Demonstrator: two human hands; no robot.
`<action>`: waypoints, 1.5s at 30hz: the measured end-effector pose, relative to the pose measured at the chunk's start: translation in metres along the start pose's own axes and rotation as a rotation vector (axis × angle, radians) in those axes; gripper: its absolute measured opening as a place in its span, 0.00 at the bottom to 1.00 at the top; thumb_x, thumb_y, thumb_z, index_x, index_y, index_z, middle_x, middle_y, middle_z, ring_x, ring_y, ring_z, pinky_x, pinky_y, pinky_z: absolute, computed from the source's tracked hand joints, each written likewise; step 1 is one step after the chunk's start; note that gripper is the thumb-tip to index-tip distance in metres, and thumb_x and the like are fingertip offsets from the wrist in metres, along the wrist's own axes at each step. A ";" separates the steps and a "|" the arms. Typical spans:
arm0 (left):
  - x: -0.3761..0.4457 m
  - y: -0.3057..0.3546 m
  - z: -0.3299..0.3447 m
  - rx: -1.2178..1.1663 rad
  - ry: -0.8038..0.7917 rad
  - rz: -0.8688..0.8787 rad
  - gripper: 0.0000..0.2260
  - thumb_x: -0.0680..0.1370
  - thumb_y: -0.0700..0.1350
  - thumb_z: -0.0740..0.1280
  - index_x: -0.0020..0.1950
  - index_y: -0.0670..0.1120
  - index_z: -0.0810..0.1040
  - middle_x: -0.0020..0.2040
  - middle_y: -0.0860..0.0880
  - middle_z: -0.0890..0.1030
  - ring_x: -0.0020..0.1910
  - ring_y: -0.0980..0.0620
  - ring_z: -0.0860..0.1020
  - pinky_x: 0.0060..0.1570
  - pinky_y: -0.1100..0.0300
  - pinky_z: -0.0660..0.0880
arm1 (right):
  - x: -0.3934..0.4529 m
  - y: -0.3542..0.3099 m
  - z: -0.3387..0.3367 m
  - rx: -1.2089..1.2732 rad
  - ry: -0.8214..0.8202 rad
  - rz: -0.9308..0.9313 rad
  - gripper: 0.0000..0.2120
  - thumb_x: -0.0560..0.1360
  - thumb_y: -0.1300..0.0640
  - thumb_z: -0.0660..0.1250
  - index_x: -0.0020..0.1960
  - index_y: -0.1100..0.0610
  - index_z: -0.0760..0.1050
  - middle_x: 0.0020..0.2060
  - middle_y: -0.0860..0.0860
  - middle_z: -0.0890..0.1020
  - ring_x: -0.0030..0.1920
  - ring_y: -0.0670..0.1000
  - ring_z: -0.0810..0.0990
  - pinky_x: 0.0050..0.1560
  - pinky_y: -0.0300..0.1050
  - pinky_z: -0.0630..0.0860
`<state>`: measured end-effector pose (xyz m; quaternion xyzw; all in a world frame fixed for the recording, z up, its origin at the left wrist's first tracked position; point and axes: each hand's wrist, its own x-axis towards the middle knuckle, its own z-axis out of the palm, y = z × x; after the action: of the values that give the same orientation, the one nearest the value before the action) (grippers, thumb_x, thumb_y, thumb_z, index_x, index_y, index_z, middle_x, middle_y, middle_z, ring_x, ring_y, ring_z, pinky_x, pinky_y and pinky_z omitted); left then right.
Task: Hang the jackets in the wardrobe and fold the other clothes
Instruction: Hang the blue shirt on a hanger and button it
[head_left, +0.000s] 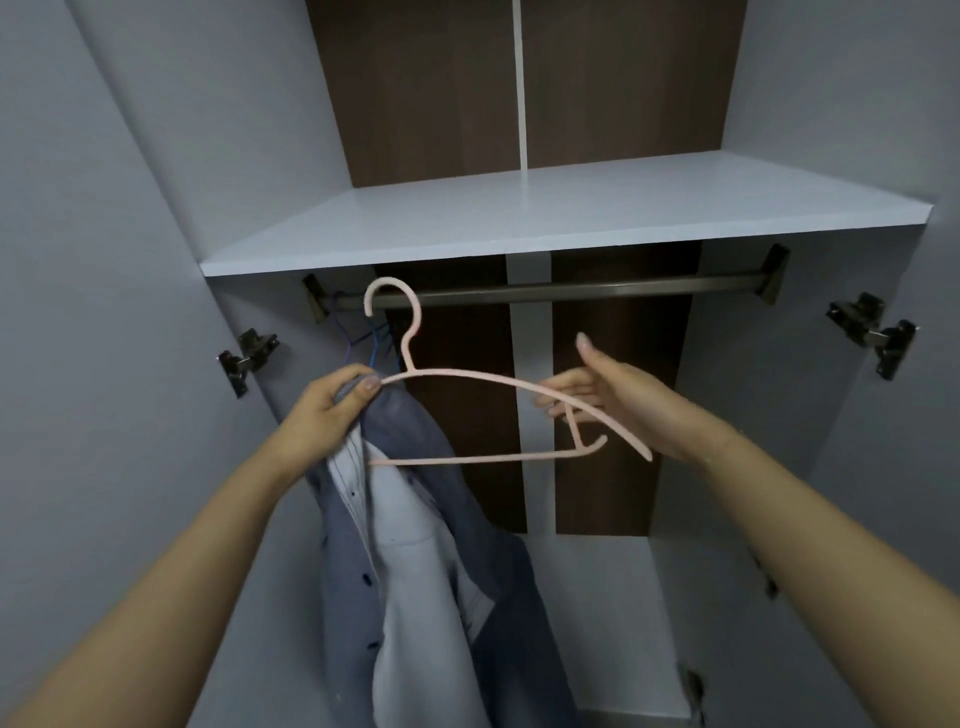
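A blue-grey jacket (415, 571) with a pale lining and dark buttons hangs down inside the open wardrobe. My left hand (327, 410) grips its collar together with the left end of a pink hanger (467, 374). The hanger's left arm sits inside the jacket shoulder; its right arm is bare. Its hook points up, just in front of the dark rail (571, 291), not over it. My right hand (618, 395) holds the hanger's right arm with its fingers loosely curled around it.
A white shelf (519, 218) lies right above the rail. Blue hangers (369, 338) hang at the rail's left end. Both wardrobe doors stand open, with hinges (249, 358) (878, 338) on either side. The rail's right part is bare.
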<state>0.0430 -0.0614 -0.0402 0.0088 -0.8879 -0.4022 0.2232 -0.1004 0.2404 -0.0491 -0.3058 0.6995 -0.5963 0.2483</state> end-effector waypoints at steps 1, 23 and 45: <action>-0.001 0.001 -0.005 -0.021 0.047 -0.009 0.10 0.83 0.40 0.59 0.44 0.49 0.76 0.39 0.50 0.77 0.36 0.67 0.75 0.40 0.75 0.69 | -0.001 0.016 -0.011 0.083 0.041 0.044 0.25 0.82 0.42 0.51 0.56 0.57 0.81 0.54 0.55 0.84 0.56 0.53 0.82 0.59 0.45 0.78; -0.054 -0.009 -0.065 0.041 -0.065 -0.183 0.10 0.76 0.48 0.63 0.48 0.44 0.80 0.44 0.40 0.81 0.41 0.56 0.77 0.44 0.66 0.73 | 0.070 0.097 0.038 -0.341 -0.032 -0.019 0.08 0.77 0.59 0.68 0.47 0.65 0.81 0.42 0.64 0.82 0.41 0.54 0.80 0.47 0.46 0.75; -0.018 0.044 0.025 0.145 0.106 0.185 0.05 0.78 0.46 0.69 0.44 0.55 0.79 0.43 0.54 0.79 0.45 0.58 0.77 0.46 0.65 0.71 | -0.033 -0.041 0.013 -0.263 -0.002 -0.127 0.07 0.78 0.52 0.65 0.50 0.49 0.82 0.63 0.45 0.75 0.65 0.46 0.72 0.65 0.41 0.68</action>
<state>0.0566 -0.0106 -0.0299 -0.0357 -0.8986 -0.3135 0.3048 -0.0633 0.2513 -0.0112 -0.3801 0.7505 -0.5136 0.1686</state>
